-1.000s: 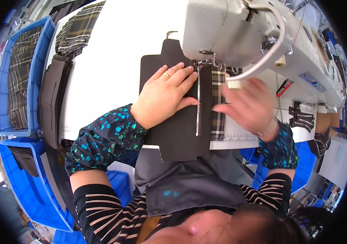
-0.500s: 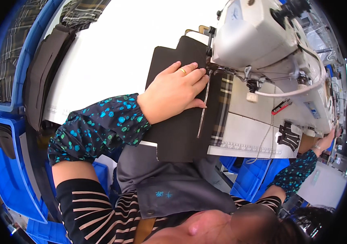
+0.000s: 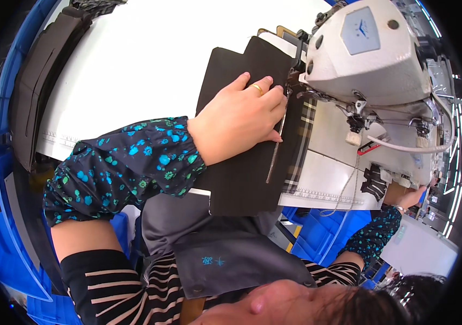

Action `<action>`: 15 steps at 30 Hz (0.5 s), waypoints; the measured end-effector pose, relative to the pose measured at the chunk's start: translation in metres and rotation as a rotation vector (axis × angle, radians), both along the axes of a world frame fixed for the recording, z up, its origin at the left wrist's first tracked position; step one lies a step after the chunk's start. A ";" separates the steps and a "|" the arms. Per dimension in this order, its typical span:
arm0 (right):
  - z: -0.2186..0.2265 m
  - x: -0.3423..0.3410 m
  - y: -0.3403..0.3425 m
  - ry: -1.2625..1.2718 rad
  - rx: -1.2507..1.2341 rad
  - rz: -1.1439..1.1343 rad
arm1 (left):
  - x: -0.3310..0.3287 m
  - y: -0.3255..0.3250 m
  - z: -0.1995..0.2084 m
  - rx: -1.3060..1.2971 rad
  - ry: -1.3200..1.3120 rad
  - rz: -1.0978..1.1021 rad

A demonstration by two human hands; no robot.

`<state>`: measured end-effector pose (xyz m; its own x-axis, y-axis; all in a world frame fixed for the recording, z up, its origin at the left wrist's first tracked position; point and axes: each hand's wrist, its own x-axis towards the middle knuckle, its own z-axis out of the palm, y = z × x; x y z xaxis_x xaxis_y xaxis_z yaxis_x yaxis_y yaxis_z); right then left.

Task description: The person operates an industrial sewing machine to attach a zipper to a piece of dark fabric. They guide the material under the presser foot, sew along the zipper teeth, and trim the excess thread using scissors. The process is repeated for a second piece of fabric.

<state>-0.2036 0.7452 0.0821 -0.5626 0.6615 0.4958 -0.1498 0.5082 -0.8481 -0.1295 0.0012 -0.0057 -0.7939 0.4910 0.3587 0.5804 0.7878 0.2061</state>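
My left hand (image 3: 237, 123) lies flat on a dark brown fabric panel (image 3: 236, 189), fingers spread, a gold ring on one. Its fingertips and thumb touch a metal-toothed zipper (image 3: 274, 154) running lengthwise along the panel. The zipper's far end passes beside the needle area of a white sewing machine (image 3: 361, 70), where the presser foot is hard to make out. Plaid fabric (image 3: 299, 149) shows along the panel's right edge. My right hand (image 3: 412, 199) reaches to the machine's far right end; its fingers are partly hidden there.
Dark fabric pieces (image 3: 36, 92) are stacked at the table's left edge, beside blue bins (image 3: 3, 216). Small black pieces (image 3: 373, 183) and a red-handled tool (image 3: 369, 147) lie right of the plaid. A grey cord (image 3: 354, 187) hangs over the ruler-marked front edge.
The whole view has shifted and turned, so the machine appears farther right. My left hand stays flat on the panel, and my right hand remains at the machine's right end.
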 end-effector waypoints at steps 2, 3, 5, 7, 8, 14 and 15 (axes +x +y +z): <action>0.018 -0.019 -0.004 -0.118 0.113 -0.036 | 0.000 0.001 0.000 -0.023 -0.001 0.016; 0.056 -0.021 0.009 -0.216 0.147 -0.084 | 0.000 0.001 -0.001 -0.005 0.007 0.003; 0.070 -0.031 0.013 -0.205 0.203 -0.030 | 0.001 -0.001 -0.002 -0.008 0.010 0.008; 0.079 -0.026 0.017 -0.249 0.286 -0.192 | 0.000 -0.002 -0.003 0.009 0.013 -0.001; 0.086 -0.022 0.018 -0.268 0.330 -0.275 | -0.001 -0.002 -0.004 0.023 0.014 -0.012; 0.031 -0.010 -0.031 -0.147 0.027 -0.130 | -0.002 0.001 -0.003 -0.017 0.005 0.001; 0.033 -0.007 -0.027 -0.144 0.042 -0.091 | -0.002 0.001 -0.003 -0.018 0.012 0.001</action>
